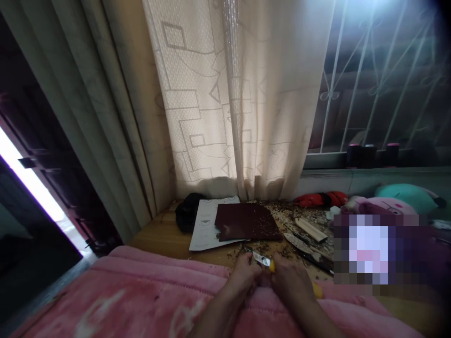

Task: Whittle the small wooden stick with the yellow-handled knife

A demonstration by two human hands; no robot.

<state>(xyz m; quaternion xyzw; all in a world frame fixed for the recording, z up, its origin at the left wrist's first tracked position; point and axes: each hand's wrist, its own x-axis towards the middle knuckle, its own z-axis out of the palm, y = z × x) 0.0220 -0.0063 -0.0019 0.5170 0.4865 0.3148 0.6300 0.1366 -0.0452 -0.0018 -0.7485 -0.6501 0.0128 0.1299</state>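
From the head camera, two bare hands sit close together low in the view, above a pink quilted blanket (105, 277). The left hand (244, 276) and the right hand (291, 283) both press in on what looks like a small yellow box cutter (272, 266) with a shiny metal blade (262, 259). Each grip looks pressed together around it, but the fingers hide how tight. A yellow bit (317, 290) pokes out past the right hand; it may be part of the same tool, but I cannot tell. The cutter looks light and stiff. The yellow part seems the safe place to hold, since the shiny end may be sharp. Just past the hands, on a wooden desk (155, 234), lie wood shavings (282, 220), a dark red sheet of sandpaper (246, 221), white paper (207, 225), a pale strip of wood (311, 230) and a long knife (303, 245).
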